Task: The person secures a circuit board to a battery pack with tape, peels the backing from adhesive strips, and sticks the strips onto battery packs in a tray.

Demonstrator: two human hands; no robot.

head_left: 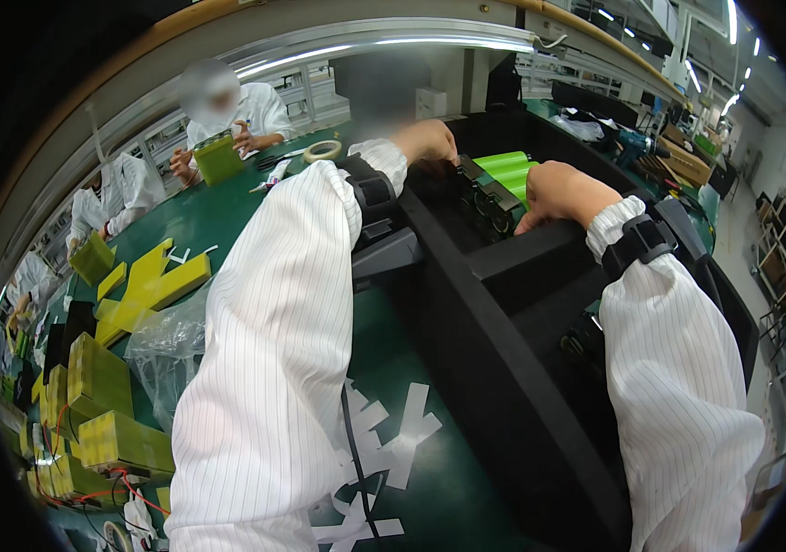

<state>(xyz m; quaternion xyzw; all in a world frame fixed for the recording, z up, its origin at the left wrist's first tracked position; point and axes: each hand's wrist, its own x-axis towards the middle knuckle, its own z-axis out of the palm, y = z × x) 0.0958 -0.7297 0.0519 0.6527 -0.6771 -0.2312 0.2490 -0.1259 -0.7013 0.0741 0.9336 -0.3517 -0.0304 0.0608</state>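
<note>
A pack of bright green cylindrical battery cells (508, 172) with a black holder (487, 201) along its near side sits inside a black divided box (503, 368). My left hand (428, 143) is closed at the holder's far left end, its fingertips bent down onto the black edge. At the pack's right end, my right hand (563, 191) is closed with curled fingers against the green cells and the holder. Its thumb points down beside the holder, and some fingertips are hidden behind the hand. Another dark holder piece (581, 340) lies in a nearer compartment, partly covered by my right sleeve.
Yellow-wrapped battery packs (126, 442) with red and black wires stand at the left. White paper strips (402, 442) and a clear plastic bag (172, 340) lie on the green table (384, 340). A tape roll (323, 151) lies beyond. Across the table, a co-worker (259, 110) holds a yellow-green pack.
</note>
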